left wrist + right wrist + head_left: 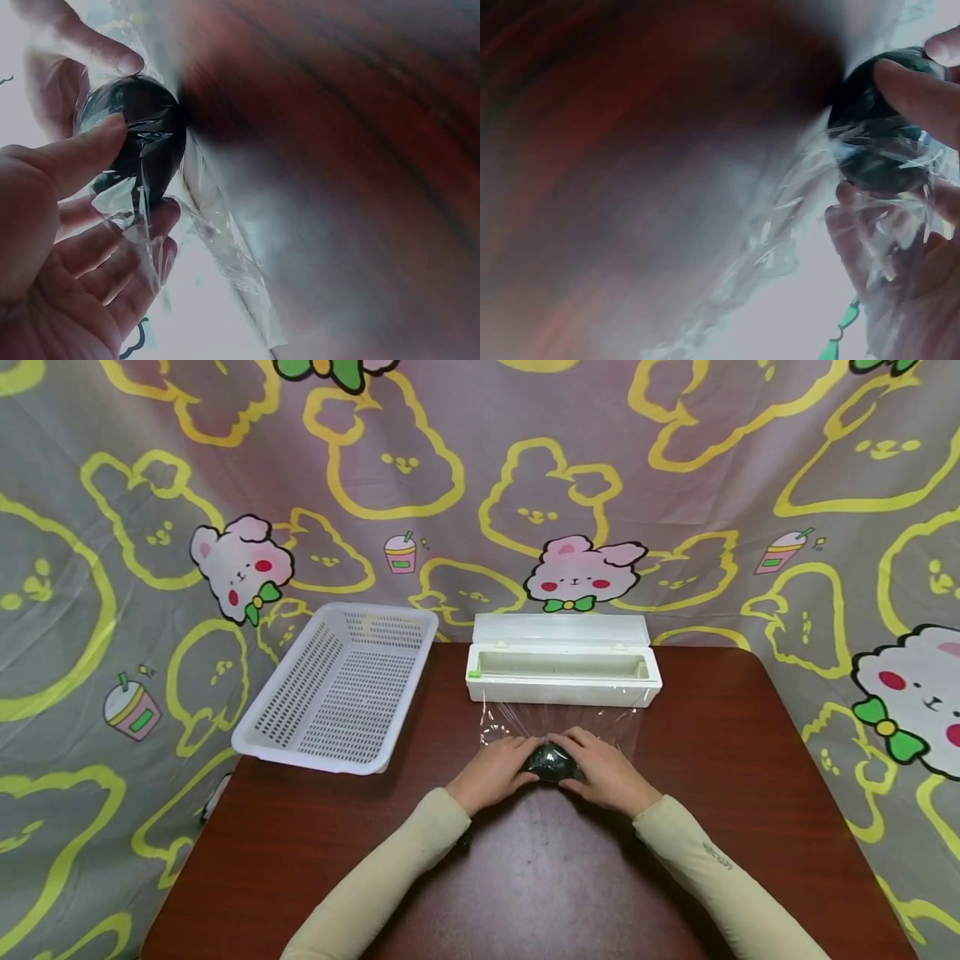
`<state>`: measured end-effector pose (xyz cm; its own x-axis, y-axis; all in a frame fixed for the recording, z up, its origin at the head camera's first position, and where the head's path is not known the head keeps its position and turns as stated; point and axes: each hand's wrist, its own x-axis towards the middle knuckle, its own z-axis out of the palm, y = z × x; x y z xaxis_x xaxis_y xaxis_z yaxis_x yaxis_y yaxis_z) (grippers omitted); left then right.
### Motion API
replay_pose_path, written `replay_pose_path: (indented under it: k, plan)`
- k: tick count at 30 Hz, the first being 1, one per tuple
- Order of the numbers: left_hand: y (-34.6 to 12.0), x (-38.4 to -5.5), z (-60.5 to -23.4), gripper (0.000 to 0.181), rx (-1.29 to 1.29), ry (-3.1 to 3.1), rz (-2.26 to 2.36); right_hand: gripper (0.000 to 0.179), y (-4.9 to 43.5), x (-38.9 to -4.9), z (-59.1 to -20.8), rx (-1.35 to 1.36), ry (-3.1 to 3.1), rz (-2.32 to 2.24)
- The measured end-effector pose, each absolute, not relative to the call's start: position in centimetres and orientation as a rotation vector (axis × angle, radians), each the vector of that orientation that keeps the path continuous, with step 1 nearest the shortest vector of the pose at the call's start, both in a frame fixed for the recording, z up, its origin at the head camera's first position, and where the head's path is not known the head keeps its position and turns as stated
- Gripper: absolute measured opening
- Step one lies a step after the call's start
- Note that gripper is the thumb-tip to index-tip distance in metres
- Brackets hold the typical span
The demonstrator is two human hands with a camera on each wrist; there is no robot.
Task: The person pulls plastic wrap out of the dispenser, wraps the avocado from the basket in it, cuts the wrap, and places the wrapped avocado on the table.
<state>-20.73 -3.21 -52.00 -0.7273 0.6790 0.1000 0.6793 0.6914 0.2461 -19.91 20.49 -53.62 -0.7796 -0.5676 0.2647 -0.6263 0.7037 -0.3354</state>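
A dark, almost black rounded object (551, 763) with a green tint sits between both hands at the middle of the table. Clear cling film (154, 255) is wrapped over it and bunches up in creases on its far side. From the left, my left hand (495, 772) grips it, thumb on the near face and fingers behind. My right hand (611, 777) holds the other side in the same way, its thumb (915, 97) pressed on the dark surface. Film (558, 717) stretches from the object back to the white cling film dispenser (562, 693).
The dispenser's lid (561, 628) stands raised at the table's back edge, with a small green piece (475, 674) at its left end. A white perforated plastic basket (251, 747) stands at the back left. A patterned curtain (442, 452) hangs behind the brown table (750, 777).
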Motion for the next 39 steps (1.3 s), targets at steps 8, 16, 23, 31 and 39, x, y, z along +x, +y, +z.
replay_pose_path:
  k: [8, 16, 23, 31, 39]
  plan:
    - [-3.4, -21.4, -52.3, 0.058, -1.133, -2.949, -0.46, 0.076, 20.7, -20.0, -53.4, 0.929, -2.818, 0.68]
    - [-3.4, -21.6, -52.5, 0.066, -1.128, -2.955, -0.43, 0.067, 20.7, -20.0, -53.2, 0.95, -2.828, 0.677]
    - [-3.3, -22.0, -52.4, 0.059, -1.145, -2.958, -0.463, 0.07, 20.7, -20.7, -53.6, 0.952, -2.79, 0.753]
    - [-3.2, -22.1, -52.5, 0.074, -1.106, -2.92, -0.429, 0.069, 20.8, -21.0, -53.5, 0.961, -2.8, 0.722]
    - [-2.7, -22.4, -52.3, 0.061, -1.088, -2.844, -0.326, 0.071, 20.9, -21.3, -53.3, 0.916, -2.856, 0.688]
